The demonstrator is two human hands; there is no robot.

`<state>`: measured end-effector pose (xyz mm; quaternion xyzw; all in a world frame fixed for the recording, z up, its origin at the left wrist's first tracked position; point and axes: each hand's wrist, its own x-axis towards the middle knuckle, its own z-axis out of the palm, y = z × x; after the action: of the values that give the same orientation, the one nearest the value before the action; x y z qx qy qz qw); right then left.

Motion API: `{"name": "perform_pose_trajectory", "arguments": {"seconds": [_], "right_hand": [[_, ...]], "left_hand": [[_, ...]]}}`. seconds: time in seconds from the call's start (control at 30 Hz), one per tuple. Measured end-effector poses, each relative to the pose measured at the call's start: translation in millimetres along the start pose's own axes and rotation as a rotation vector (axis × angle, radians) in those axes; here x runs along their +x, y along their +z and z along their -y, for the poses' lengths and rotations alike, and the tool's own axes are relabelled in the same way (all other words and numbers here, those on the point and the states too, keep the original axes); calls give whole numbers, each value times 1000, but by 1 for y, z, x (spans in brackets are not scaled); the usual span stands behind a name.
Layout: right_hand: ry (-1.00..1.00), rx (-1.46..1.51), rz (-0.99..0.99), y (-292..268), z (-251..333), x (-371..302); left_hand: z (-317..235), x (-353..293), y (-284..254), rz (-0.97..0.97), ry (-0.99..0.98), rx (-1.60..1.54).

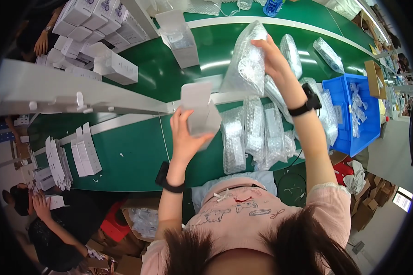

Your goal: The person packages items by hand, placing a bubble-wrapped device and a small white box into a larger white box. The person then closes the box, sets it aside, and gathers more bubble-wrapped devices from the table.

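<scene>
My left hand grips a white carton whose top flap stands up, fingers on one side and thumb on the other. Higher up and to the right, my right hand is closed on a bubble-wrap pouch with something pale inside that I cannot make out. The pouch is apart from the carton, to its upper right. Below the pouch, several bubble-wrapped packages lie side by side on the green table. Another open white carton stands beyond my left hand.
A blue bin with plastic scraps stands at the right. Stacked white boxes fill the far left, behind a metal post. Flat cartons lie at the left. More wrapped packages lie farther back. Another person works at lower left.
</scene>
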<state>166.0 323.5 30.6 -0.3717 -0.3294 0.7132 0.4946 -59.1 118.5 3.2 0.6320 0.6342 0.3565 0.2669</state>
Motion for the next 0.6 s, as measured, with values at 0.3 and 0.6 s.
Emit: {"name": "perform_pose_trajectory", "arguments": {"seconds": [0.3, 0.6], "right_hand": [[-437, -121, -465, 74, -96, -93], [-923, -1229, -55, 48, -88, -147]], "left_hand": [[13, -2, 65, -384, 57, -302], [37, -7, 90, -471, -39, -496]]}}
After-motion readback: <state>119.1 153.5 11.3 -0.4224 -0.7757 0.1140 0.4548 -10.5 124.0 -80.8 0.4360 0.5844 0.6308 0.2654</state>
